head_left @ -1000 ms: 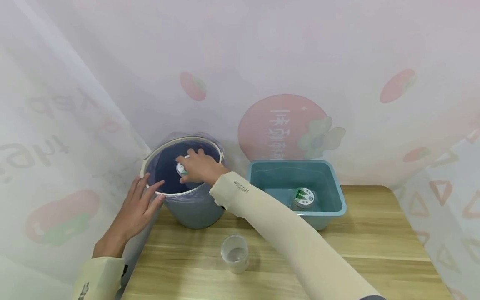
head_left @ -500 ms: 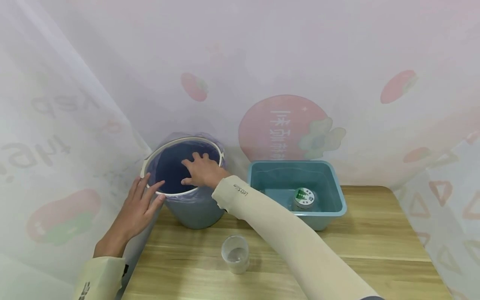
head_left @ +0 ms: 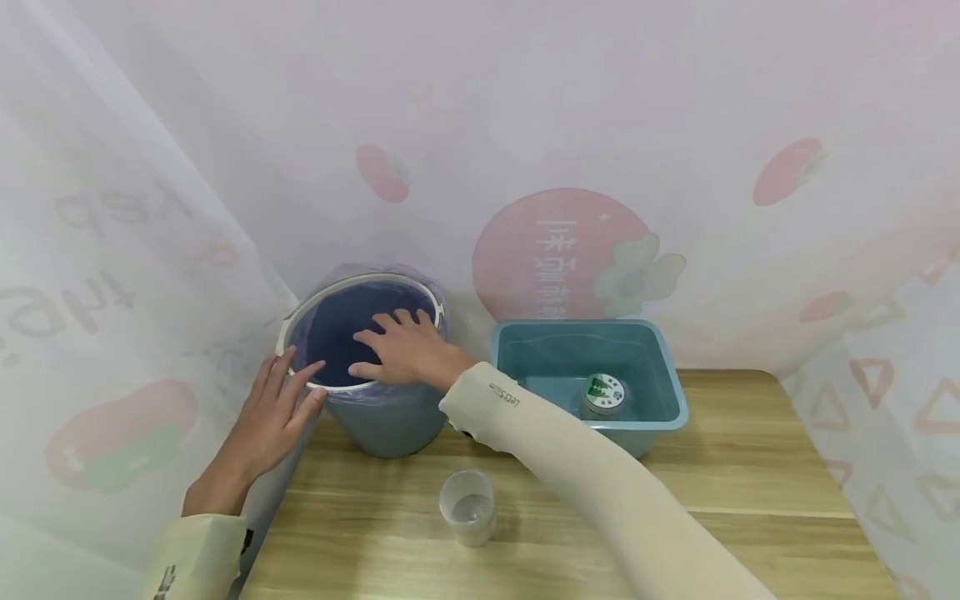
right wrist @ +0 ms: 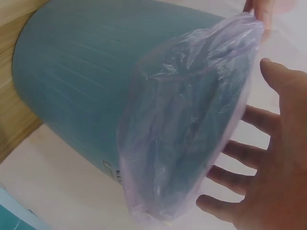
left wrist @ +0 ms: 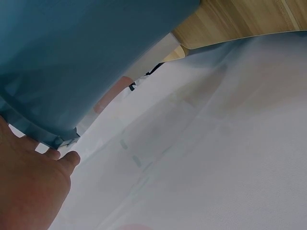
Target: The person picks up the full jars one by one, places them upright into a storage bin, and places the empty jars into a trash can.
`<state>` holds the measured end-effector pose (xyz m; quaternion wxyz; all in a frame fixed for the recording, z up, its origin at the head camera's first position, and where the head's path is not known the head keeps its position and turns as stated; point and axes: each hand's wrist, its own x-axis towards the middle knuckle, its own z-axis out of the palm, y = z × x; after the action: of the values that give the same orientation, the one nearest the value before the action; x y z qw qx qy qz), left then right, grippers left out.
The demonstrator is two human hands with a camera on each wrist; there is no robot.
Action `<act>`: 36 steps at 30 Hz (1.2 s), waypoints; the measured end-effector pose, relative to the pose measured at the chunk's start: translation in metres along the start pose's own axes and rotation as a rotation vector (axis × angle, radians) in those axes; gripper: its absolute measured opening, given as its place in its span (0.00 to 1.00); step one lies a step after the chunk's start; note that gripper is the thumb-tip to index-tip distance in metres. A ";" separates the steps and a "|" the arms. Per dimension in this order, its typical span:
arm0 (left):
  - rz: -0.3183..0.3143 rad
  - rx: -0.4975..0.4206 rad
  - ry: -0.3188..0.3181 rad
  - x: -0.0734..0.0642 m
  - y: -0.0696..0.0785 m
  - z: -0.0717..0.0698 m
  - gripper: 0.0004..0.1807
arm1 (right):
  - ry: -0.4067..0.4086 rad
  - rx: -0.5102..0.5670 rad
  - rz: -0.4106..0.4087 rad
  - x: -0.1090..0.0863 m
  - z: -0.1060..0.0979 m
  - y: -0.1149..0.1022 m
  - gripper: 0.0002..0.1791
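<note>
A blue-grey trash bin (head_left: 390, 421) with a pale rim stands at the table's back left, lined with a thin purple plastic bag (right wrist: 172, 124). My left hand (head_left: 264, 421) rests at the bin's near-left rim, its fingers nearly straight. Spread over the bin's mouth, my right hand (head_left: 405, 350) holds nothing. Its fingers also show splayed beside the bag in the right wrist view. The bottom of the bin is dark and its contents cannot be seen.
A teal rectangular basin (head_left: 592, 329) sits right of the bin, with a round jar (head_left: 603, 393) with a green-and-white lid inside. A clear plastic cup (head_left: 468, 508) stands nearer on the wooden table (head_left: 750, 483). Printed white cloth (head_left: 675, 100) hangs behind.
A second jar with a similar lid, held by my right hand over the bin, was let go and is out of sight. That hand opened and drew back slightly; the left stayed at the rim.
</note>
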<state>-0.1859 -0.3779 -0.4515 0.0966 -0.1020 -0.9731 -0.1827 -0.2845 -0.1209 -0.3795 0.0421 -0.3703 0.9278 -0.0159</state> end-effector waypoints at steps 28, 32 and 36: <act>0.045 -0.035 0.042 0.005 0.000 0.003 0.29 | 0.257 -0.019 -0.080 -0.119 0.010 0.024 0.39; 0.050 -0.033 0.052 0.005 0.000 0.000 0.29 | 0.282 -0.016 -0.088 -0.131 0.021 0.024 0.39; 0.050 -0.034 0.043 0.005 -0.001 0.003 0.29 | 0.291 -0.018 -0.091 -0.143 0.033 0.025 0.39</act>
<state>-0.1918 -0.3770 -0.4535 0.1205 -0.1238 -0.9647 -0.1988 -0.1952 -0.0046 -0.4044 -0.0971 -0.4061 0.9065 -0.0633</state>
